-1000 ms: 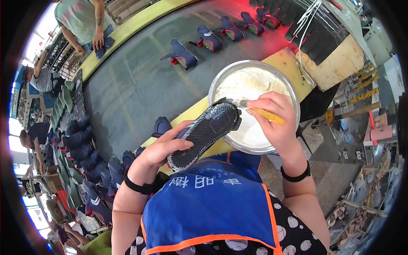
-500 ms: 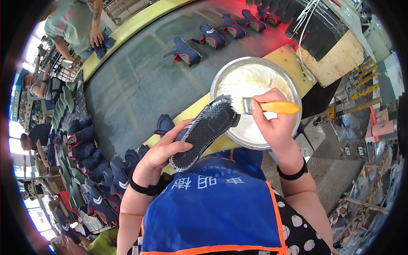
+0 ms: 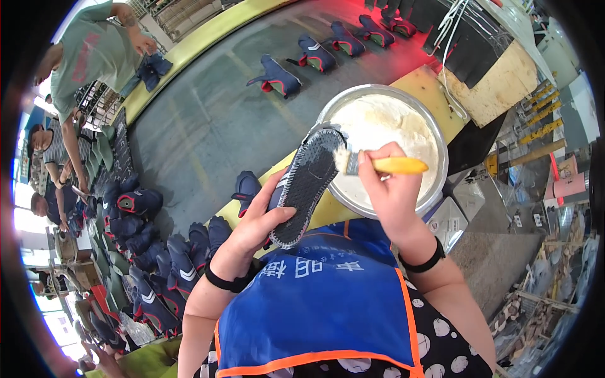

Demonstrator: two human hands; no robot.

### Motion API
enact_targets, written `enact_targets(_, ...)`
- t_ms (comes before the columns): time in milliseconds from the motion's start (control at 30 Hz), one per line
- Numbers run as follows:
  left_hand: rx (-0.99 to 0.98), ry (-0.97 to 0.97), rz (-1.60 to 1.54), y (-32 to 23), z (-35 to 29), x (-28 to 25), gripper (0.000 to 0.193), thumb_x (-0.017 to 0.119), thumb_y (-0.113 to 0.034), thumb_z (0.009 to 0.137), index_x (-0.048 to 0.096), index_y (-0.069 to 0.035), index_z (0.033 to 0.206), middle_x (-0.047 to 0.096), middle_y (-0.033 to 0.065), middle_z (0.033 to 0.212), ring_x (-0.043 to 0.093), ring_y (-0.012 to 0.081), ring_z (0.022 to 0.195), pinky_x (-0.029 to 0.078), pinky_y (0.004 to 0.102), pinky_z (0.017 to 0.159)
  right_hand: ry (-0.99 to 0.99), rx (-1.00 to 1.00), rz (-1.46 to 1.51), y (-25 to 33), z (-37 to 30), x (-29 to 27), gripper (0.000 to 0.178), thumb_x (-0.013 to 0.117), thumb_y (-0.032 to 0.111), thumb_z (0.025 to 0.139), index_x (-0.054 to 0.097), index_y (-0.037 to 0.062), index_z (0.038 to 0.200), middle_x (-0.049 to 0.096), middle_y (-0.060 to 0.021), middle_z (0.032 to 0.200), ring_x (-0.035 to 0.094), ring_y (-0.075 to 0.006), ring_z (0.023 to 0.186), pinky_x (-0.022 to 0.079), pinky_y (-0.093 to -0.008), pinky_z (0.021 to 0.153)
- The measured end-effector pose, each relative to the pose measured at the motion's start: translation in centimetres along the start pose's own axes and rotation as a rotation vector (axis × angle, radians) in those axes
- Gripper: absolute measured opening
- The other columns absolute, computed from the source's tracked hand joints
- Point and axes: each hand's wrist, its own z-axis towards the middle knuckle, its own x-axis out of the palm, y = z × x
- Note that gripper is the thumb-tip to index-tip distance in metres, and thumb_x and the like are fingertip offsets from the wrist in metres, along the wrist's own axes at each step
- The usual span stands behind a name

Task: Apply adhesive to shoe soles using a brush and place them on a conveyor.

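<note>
Shoe (image 3: 310, 183) sat in the left hand's (image 3: 255, 222) grip, left of the bowl (image 3: 443, 154). The right hand (image 3: 397, 200) pinched a brush (image 3: 400, 165) above it.

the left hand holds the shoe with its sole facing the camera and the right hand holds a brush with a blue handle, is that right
The handle is wrong: on the brush it is yellow, as the head view shows. The left hand does hold the shoe sole to camera, and the right hand the brush.
</note>
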Motion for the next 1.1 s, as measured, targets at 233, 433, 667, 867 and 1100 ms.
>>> enact_targets(233, 0.043, -0.025, 0.09, 0.4, 0.6, 0.2, 0.076, 0.063, -0.01, 0.084, 0.03, -0.003, 0.152, 0.053, 0.0135, 0.134, 0.056, 0.0216, 0.119, 0.045, 0.0336, 0.1, 0.074, -0.085, -0.017, 1.3, -1.4, -0.1, 0.013, 0.07, 0.005, 0.09, 0.06, 0.0017, 0.082, 0.061, -0.004, 0.064, 0.054, -0.0065, 0.055, 0.042, -0.0234, 0.051)
enact_targets(433, 0.177, 0.072, 0.31, 0.1, 0.5, -0.5, 0.079, 0.065, -0.01, 0.081, 0.032, -0.003, 0.152, 0.053, 0.0127, 0.134, 0.052, 0.0208, 0.123, 0.042, 0.0338, 0.104, 0.015, -0.15, -0.233, -1.1, 2.6, -2.2, 0.013, 0.069, 0.004, 0.089, 0.059, 0.0033, 0.081, 0.059, -0.0054, 0.063, 0.056, -0.0112, 0.05, 0.043, -0.0262, 0.05)
enact_targets(667, -0.218, 0.163, -0.135, -0.5, 0.6, -1.0, 0.072, 0.059, -0.02, 0.088, 0.031, 0.003, 0.15, 0.055, 0.0155, 0.134, 0.06, 0.0179, 0.113, 0.049, 0.0293, 0.096, 0.114, -0.484, -0.111, -0.2, 4.7, -3.2, 0.015, 0.079, 0.001, 0.078, 0.067, 0.0027, 0.086, 0.065, -0.0101, 0.086, 0.065, -0.0236, 0.077, 0.05, -0.0315, 0.067)
enact_targets(867, -0.316, 0.216, -0.214, -1.4, 0.7, -0.9, 0.07, 0.057, -0.024, 0.09, 0.032, 0.007, 0.148, 0.056, 0.0163, 0.134, 0.061, 0.015, 0.113, 0.05, 0.0261, 0.094, 0.414, -0.498, -0.045, 0.3, 4.4, -2.8, 0.022, 0.081, 0.002, 0.073, 0.071, 0.0046, 0.093, 0.068, -0.0085, 0.089, 0.066, -0.0242, 0.082, 0.051, -0.032, 0.071)
enact_targets(1100, -0.238, 0.136, -0.206, -2.1, 0.6, -3.1, 0.068, 0.057, -0.023, 0.09, 0.034, 0.004, 0.148, 0.058, 0.0138, 0.132, 0.061, 0.0128, 0.112, 0.051, 0.0251, 0.093, 0.134, -0.259, -0.194, -2.8, 5.6, -4.2, 0.015, 0.076, -0.003, 0.08, 0.069, 0.0003, 0.093, 0.068, -0.0095, 0.088, 0.066, -0.021, 0.085, 0.05, -0.0295, 0.077)
